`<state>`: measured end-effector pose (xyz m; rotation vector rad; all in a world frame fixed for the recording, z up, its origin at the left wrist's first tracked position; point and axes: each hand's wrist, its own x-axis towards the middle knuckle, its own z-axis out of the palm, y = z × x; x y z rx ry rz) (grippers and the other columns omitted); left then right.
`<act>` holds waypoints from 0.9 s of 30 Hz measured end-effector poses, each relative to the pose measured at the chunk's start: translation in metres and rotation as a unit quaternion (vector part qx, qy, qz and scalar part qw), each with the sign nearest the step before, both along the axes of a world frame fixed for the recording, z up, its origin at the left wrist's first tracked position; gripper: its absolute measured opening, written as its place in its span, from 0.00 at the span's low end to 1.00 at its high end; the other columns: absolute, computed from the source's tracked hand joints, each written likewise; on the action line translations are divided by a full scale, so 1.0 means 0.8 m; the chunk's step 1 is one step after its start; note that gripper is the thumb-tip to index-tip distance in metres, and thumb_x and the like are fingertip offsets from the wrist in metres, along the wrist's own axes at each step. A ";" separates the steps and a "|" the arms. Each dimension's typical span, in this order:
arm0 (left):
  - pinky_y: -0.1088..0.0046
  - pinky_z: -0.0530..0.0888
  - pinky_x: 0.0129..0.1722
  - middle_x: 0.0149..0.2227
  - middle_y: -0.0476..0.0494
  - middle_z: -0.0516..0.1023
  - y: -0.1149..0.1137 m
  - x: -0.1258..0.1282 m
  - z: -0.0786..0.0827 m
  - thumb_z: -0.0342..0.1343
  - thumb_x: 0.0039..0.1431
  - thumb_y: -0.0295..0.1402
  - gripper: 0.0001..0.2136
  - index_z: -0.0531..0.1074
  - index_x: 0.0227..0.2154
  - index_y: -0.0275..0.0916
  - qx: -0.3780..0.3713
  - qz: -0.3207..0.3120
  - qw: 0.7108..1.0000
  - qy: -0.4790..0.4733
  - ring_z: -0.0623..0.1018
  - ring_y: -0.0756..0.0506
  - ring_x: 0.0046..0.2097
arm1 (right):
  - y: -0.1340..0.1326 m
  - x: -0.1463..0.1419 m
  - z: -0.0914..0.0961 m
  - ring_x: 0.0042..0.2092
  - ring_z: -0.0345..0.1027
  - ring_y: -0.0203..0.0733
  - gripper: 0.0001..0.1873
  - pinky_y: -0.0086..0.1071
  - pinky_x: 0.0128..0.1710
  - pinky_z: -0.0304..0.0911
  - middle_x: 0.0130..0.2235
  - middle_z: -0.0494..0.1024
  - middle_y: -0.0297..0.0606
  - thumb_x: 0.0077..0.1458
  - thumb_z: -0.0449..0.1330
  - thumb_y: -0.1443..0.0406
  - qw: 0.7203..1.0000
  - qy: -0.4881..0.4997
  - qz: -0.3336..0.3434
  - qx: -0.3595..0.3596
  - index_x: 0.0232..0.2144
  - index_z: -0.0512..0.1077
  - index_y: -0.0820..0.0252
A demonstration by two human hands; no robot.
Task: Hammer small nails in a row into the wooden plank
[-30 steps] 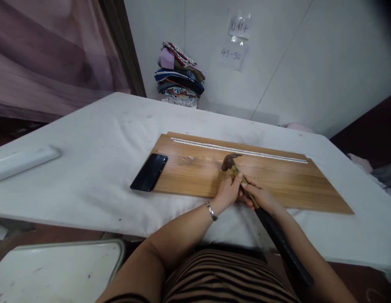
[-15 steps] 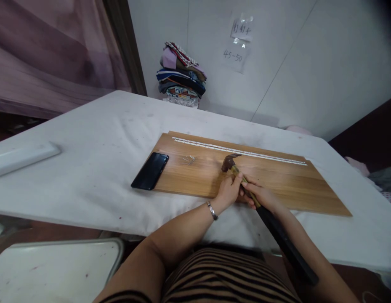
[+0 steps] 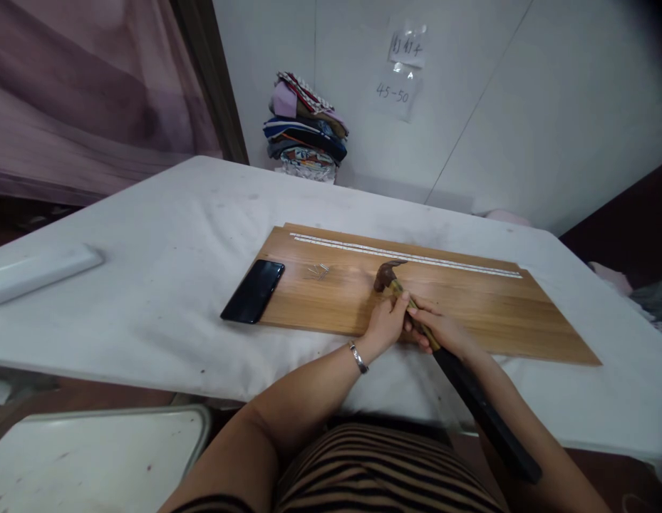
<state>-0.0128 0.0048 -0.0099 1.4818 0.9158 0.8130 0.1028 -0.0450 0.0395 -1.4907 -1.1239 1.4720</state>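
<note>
A long wooden board (image 3: 469, 303) lies on the white table (image 3: 164, 249). My right hand (image 3: 440, 331) is closed around the neck of a hammer (image 3: 388, 274), whose head rests on the board and whose black grip runs back along my forearm. My left hand (image 3: 387, 324) sits pinched right beside the right hand, fingertips against the hammer's neck; what it pinches is hidden. A few loose nails (image 3: 317, 270) lie on the board to the left. A white strip (image 3: 405, 254) runs along the board's far edge.
A black phone (image 3: 252, 290) lies at the board's left end, partly on it. A white bar (image 3: 39, 266) sits at the table's left edge. Folded clothes (image 3: 305, 128) are stacked against the wall. A white chair seat (image 3: 95, 456) is below left.
</note>
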 end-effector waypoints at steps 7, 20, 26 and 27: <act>0.75 0.66 0.27 0.16 0.49 0.68 0.003 0.001 -0.004 0.36 0.62 0.53 0.26 0.65 0.21 0.39 0.015 0.002 1.000 -0.001 0.72 0.50 0.23 | -0.002 -0.001 -0.003 0.15 0.56 0.27 0.17 0.23 0.10 0.52 0.26 0.70 0.29 0.51 0.58 0.53 1.000 0.000 -0.003 0.016 0.38 0.66 0.57; 0.74 0.66 0.28 0.17 0.49 0.69 0.003 0.001 -0.006 0.36 0.61 0.55 0.27 0.65 0.21 0.39 0.010 0.000 1.000 0.011 0.72 0.49 0.24 | -0.003 0.001 -0.005 0.15 0.55 0.27 0.18 0.23 0.10 0.53 0.27 0.69 0.28 0.52 0.57 0.54 1.000 0.002 -0.006 0.005 0.42 0.65 0.57; 0.75 0.66 0.27 0.17 0.48 0.70 0.004 0.002 -0.010 0.36 0.61 0.56 0.27 0.65 0.21 0.39 0.001 0.000 1.000 0.011 0.73 0.49 0.24 | 0.000 0.004 -0.009 0.15 0.55 0.26 0.15 0.23 0.10 0.53 0.27 0.70 0.30 0.53 0.57 0.54 1.000 -0.001 0.014 0.010 0.37 0.66 0.58; 0.74 0.66 0.27 0.17 0.48 0.70 0.004 0.001 -0.009 0.36 0.61 0.56 0.27 0.65 0.21 0.39 0.001 0.001 1.000 0.013 0.73 0.49 0.24 | 0.000 0.004 -0.009 0.15 0.56 0.26 0.15 0.23 0.11 0.53 0.28 0.70 0.30 0.53 0.57 0.54 1.000 -0.003 0.013 0.009 0.36 0.66 0.58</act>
